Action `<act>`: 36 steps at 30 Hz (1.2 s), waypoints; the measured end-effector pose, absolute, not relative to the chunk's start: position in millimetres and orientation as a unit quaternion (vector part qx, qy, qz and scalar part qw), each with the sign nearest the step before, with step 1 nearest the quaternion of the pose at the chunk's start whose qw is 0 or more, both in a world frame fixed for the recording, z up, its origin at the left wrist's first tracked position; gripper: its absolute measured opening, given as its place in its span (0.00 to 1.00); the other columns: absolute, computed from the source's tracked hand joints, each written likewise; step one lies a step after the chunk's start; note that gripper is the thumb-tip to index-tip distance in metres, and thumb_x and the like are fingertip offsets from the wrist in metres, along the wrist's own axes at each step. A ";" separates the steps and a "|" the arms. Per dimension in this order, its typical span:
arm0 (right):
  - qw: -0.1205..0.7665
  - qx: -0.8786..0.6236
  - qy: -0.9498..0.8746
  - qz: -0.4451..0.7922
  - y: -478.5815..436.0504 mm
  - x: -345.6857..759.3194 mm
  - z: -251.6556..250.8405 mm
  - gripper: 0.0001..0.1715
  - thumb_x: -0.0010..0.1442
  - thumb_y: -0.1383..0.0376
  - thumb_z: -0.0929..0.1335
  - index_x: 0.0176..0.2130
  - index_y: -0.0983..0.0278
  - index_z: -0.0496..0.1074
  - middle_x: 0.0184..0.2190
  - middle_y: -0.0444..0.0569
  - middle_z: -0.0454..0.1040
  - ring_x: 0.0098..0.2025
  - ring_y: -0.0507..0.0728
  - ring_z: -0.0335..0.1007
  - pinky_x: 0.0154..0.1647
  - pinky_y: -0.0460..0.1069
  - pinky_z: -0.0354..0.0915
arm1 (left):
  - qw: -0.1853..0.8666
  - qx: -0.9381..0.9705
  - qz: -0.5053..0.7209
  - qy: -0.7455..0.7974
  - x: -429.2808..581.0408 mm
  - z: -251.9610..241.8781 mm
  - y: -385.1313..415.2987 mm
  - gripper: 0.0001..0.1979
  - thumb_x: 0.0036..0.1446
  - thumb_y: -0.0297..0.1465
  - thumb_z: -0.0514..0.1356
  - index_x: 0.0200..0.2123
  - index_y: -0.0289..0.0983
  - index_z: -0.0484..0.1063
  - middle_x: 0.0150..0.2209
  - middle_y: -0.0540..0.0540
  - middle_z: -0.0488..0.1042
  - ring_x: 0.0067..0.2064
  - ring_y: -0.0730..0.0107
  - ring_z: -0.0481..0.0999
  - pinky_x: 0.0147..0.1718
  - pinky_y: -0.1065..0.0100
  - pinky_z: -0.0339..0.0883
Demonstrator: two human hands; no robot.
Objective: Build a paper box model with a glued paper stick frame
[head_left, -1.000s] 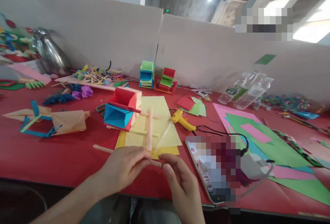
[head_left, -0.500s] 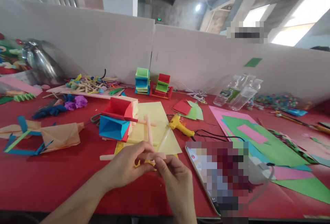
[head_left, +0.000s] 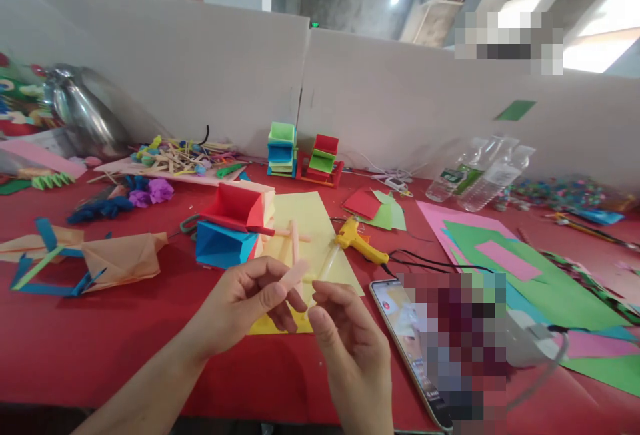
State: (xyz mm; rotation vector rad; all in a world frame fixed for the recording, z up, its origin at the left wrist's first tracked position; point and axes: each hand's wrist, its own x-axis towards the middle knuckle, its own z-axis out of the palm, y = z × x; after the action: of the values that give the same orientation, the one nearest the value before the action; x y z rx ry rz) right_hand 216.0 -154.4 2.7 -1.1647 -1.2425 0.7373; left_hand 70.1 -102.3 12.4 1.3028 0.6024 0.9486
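Note:
My left hand [head_left: 255,298] pinches a short peach paper strip [head_left: 296,273] between thumb and fingers, and its end points up to the right. Beside it, my right hand [head_left: 347,338] has its thumb and fingers apart, with nothing visible between them. Beyond both hands, a yellow paper sheet [head_left: 320,211] lies under a joined piece of thin peach paper sticks [head_left: 294,241]. At its left edge stand a red paper box [head_left: 233,207] and a blue paper box [head_left: 225,245], stacked. A yellow glue gun [head_left: 363,240] rests at the sheet's right side.
A phone [head_left: 400,341] lies right of my right hand. Coloured paper sheets [head_left: 500,258] and plastic bottles [head_left: 483,178] are farther right. A peach and blue paper model [head_left: 123,261] sits left. Small paper stacks [head_left: 281,151] stand by the white partition [head_left: 200,75].
Both hands were together at the peach strip. My right hand has come off it and opened, while my left hand holds it tilted upward. The view has shifted slightly.

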 end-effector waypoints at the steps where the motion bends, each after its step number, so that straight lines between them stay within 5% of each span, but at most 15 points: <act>1: 0.598 -0.499 -0.539 0.321 -151.4 213.2 7.4 0.10 0.55 0.60 0.67 0.39 0.60 0.70 0.34 0.46 0.71 0.34 0.52 0.69 0.33 0.46 0.67 | 0.639 0.582 0.427 0.267 70.1 13.5 -102.4 0.08 0.56 0.36 0.58 0.34 0.37 0.70 0.29 0.49 0.76 0.26 0.74 0.77 0.26 0.74 0.69; 7: 0.599 -0.483 -0.570 0.289 -128.3 200.1 35.2 0.08 0.56 0.63 0.67 0.27 0.62 0.69 0.24 0.41 0.69 0.26 0.48 0.64 0.27 0.44 0.63 | 0.478 0.693 0.427 0.330 59.7 11.3 -100.8 0.06 0.57 0.33 0.56 0.33 0.38 0.71 0.29 0.50 0.76 0.33 0.75 0.75 0.32 0.76 0.67; 13: 0.581 -0.549 -0.572 0.182 -136.7 219.3 26.1 0.08 0.59 0.63 0.64 0.36 0.58 0.73 0.27 0.42 0.71 0.28 0.49 0.66 0.28 0.43 0.63 | 0.435 0.717 0.427 0.338 46.0 -1.3 -100.1 0.10 0.60 0.34 0.51 0.36 0.38 0.70 0.23 0.52 0.73 0.21 0.79 0.68 0.20 0.78 0.62; 19: 0.347 -0.613 -0.678 0.209 -177.0 259.6 -14.0 0.08 0.55 0.64 0.67 0.37 0.57 0.75 0.35 0.47 0.73 0.39 0.56 0.70 0.39 0.49 0.66 | 0.396 0.571 0.645 0.318 48.8 3.5 -107.8 0.09 0.57 0.37 0.56 0.31 0.37 0.71 0.18 0.53 0.70 0.16 0.79 0.65 0.15 0.77 0.58; 24: 0.248 -0.646 -0.696 0.189 -180.9 257.7 -30.7 0.05 0.54 0.67 0.66 0.27 0.61 0.71 0.29 0.47 0.71 0.36 0.58 0.67 0.37 0.51 0.63 | 0.444 0.530 0.675 0.257 52.7 1.0 -110.2 0.09 0.55 0.38 0.58 0.31 0.39 0.71 0.16 0.52 0.69 0.15 0.77 0.64 0.12 0.76 0.58; 29: 0.261 -0.631 -0.712 0.167 -182.2 253.8 -31.9 0.09 0.57 0.69 0.64 0.25 0.62 0.67 0.28 0.47 0.70 0.34 0.57 0.67 0.34 0.49 0.61 | 0.489 0.501 0.663 0.265 47.1 -13.2 -127.1 0.08 0.57 0.36 0.56 0.34 0.39 0.71 0.17 0.53 0.68 0.15 0.77 0.65 0.10 0.78 0.59; 36: 0.411 -0.635 -0.627 0.186 -206.7 267.6 -35.7 0.09 0.60 0.59 0.61 0.32 0.61 0.66 0.26 0.45 0.70 0.29 0.54 0.68 0.30 0.45 0.63 | 0.623 0.382 0.602 0.322 56.9 -8.2 -144.7 0.10 0.57 0.37 0.56 0.35 0.36 0.69 0.18 0.53 0.69 0.16 0.81 0.65 0.14 0.80 0.60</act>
State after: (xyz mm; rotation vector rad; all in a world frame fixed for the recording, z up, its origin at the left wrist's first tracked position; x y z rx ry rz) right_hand 267.6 -206.7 -35.7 -1.5968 -1.5791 0.4677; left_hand 56.9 -144.7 -8.2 0.8773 0.7396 1.3828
